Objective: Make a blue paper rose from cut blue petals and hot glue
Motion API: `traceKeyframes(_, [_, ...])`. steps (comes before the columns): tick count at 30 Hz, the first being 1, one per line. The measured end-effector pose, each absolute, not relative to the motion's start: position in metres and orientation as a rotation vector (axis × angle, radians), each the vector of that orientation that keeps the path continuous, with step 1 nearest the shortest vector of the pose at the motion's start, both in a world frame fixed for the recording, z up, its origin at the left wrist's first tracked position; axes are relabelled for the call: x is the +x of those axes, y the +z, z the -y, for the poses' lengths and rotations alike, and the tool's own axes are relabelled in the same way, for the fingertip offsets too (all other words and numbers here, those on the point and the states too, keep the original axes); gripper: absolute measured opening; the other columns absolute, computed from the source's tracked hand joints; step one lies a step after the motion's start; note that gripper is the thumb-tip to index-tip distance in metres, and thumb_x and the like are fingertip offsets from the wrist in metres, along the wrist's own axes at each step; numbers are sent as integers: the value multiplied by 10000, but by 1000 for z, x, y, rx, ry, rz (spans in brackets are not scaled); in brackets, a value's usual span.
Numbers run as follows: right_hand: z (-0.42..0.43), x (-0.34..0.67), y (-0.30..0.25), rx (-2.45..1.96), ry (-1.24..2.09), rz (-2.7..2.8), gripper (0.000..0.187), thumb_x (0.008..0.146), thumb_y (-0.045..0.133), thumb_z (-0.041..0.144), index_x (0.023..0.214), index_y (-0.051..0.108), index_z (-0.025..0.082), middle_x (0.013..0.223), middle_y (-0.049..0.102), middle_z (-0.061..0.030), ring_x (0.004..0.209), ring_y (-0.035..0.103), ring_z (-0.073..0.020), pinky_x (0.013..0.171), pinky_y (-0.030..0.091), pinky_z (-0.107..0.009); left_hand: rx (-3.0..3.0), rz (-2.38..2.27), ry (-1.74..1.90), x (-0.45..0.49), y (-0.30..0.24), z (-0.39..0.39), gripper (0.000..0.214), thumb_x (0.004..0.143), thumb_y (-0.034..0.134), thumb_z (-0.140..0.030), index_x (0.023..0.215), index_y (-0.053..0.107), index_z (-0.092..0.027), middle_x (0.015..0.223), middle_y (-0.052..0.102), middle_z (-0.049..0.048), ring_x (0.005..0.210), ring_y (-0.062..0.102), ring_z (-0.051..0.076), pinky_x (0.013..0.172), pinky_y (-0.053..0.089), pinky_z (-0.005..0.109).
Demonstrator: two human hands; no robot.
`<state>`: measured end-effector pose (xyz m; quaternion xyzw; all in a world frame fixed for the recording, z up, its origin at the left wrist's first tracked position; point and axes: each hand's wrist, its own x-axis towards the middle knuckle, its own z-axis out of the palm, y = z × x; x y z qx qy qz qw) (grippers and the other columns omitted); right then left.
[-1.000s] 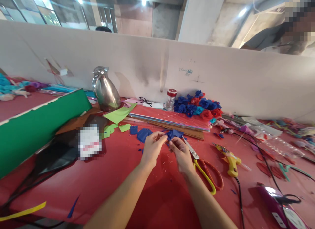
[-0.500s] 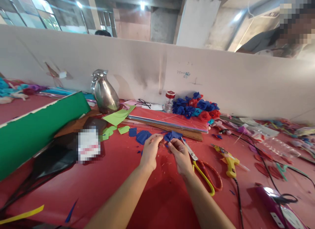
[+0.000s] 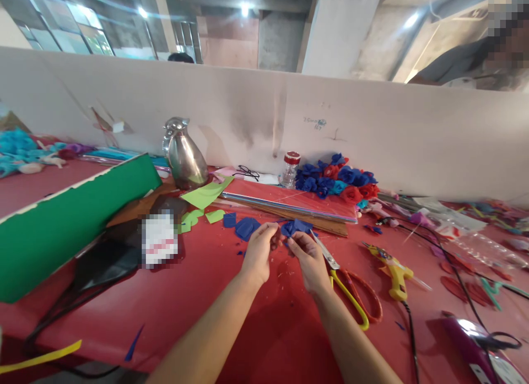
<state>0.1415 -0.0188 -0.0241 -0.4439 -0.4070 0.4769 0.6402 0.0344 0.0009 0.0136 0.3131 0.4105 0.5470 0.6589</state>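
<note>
Pinching blue paper piece (image 3: pixel 296 227) w/ both hands, left hand (image 3: pixel 259 252), right hand (image 3: pixel 311 258), long axis approx left-right, orientation unclear

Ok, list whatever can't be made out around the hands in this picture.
- Blue paper piece, head view: its shape is hidden by the fingertips of the left hand and right hand.
- Scissors: blade base covered by the right hand.
- Label beside the black bag: blurred, unreadable.

Both forearms reach forward — left hand (image 3: pixel 259 253) and right hand (image 3: pixel 309 258) close together, fingertips pinched (nearly touching).
</note>
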Motion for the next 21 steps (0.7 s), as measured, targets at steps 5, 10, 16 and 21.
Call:
traceKeyframes(5, [19, 142, -24, -1013, 1093, 919, 223, 647, 728, 377, 745, 628, 203, 652, 549, 33, 575, 434, -102, 562, 346, -243, 880, -953, 1238, 37, 17, 6, 300, 655, 649, -422, 561, 529, -164, 534, 519, -33, 522, 454, 85, 555, 354, 223])
traceKeyframes(10, [19, 142, -23, -1008, 1098, 911, 226, 639, 736, 379, 726, 624, 202, 614, 513, 45, 562, 414, -98, 555, 338, -240, 896, -919, 1253, 40, 19, 10, 231, 618, 678, -335, 569, 529, -165, 526, 495, -48, 539, 462, 93, 575, 377, 223])
traceKeyframes(16, [19, 143, -25, -1003, 1111, 890, 219, 651, 734, 366, 749, 627, 202, 647, 548, 34, 565, 427, -99, 552, 340, -240, 824, -875, 1217, 39, 15, 8, 179, 569, 707, -265, 608, 574, -152, 576, 527, -42, 556, 446, 78, 595, 368, 216])
traceKeyframes(21, [17, 145, -27, -983, 1118, 884, 214, 654, 734, 355, 760, 629, 202, 656, 562, 37, 566, 436, -93, 548, 342, -232, 835, -897, 1219, 38, 12, 5, 114, 568, 665, -201, 641, 588, -157, 605, 553, -41, 556, 461, 76, 596, 375, 213])
